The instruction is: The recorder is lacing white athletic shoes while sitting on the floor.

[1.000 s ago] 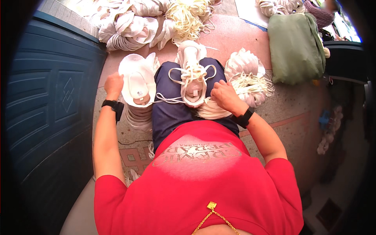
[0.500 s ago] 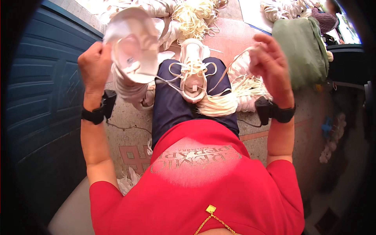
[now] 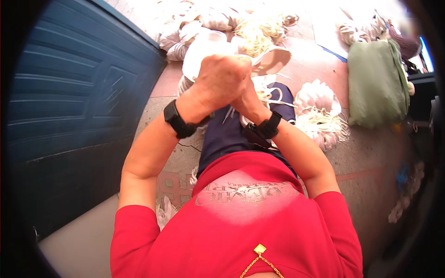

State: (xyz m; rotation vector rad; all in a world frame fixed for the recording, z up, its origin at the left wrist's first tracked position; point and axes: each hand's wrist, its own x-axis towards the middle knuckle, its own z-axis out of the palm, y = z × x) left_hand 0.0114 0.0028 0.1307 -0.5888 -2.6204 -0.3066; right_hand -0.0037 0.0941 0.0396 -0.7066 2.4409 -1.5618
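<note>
My left hand (image 3: 222, 76) is raised in front of my chest, fingers closed on a white shoe (image 3: 204, 46) whose tan inside (image 3: 273, 60) shows to the right. Pressed against it from behind, my right hand (image 3: 245, 99) also grips the shoe, with its fingers mostly hidden by the left hand. Both wrists carry black bands. A second white shoe with loose laces (image 3: 269, 92) lies on my dark blue lap below the hands.
A heap of white shoes and cream laces (image 3: 320, 104) lies on the floor at my right knee, and a bigger pile (image 3: 218, 21) sits ahead. A green bag (image 3: 375, 88) lies at the right. A blue panelled door (image 3: 69, 92) stands close on the left.
My left hand lifted the white shoe off the floor and brought it to the middle. My right hand rose from the lap, swung out, then closed in against the left.
</note>
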